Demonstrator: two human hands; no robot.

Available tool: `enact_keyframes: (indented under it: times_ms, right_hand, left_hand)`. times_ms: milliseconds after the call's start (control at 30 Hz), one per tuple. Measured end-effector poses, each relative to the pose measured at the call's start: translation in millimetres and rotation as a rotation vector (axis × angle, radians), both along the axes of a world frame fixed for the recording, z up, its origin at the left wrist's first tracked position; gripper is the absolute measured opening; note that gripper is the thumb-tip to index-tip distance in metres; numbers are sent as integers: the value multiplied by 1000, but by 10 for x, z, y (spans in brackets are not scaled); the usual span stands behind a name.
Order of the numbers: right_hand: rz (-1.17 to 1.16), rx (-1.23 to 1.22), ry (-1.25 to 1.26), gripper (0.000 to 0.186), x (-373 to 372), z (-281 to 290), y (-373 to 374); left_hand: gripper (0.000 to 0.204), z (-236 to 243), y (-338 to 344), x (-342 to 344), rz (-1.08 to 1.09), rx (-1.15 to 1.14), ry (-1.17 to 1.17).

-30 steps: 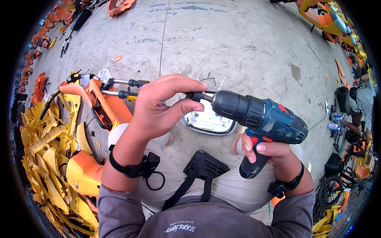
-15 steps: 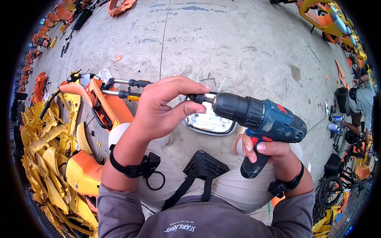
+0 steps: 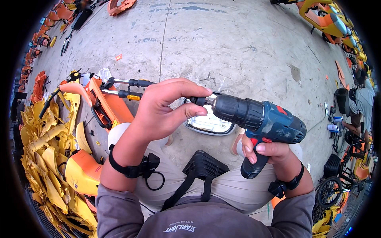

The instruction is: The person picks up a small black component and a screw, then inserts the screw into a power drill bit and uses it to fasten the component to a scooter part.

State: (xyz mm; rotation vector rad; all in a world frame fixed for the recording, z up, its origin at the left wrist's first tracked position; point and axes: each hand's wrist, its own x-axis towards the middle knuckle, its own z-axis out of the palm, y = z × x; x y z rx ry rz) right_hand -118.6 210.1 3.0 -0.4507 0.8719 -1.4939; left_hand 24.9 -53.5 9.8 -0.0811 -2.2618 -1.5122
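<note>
My right hand grips the handle of a blue and black cordless drill, whose chuck points left. A short metal bit sticks out of the chuck. At its tip my left hand pinches a small black cylindrical part between thumb and fingertips. Whether this part joins something longer behind the hand is hidden. Just beyond the left hand lies a pair of black and silver fork tubes with an orange reflector, attached to an orange scooter-like frame.
A white shell-like part with a dark rim lies on the concrete floor beneath the drill. Yellow plastic panels are heaped at left, beside an orange and yellow cover. At right, another person bends among bike parts and a wheel.
My left hand and the black part have shifted very slightly to the right and down. The drill is held almost in the same place.
</note>
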Motion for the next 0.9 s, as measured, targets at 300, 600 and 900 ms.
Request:
enact_keyframes:
  times_ms: [300,600,900]
  right_hand:
    - [12,-7,35,35,-1,-29,21]
    - [16,2,50,27,2,-6,12]
    - [12,2,43,29,0,0,12]
  left_hand:
    - [33,-16,10,-4,-3,8,3]
    - [35,-8,28,-2,-12,18,-4]
    - [35,-2,37,-12,-11,5,3]
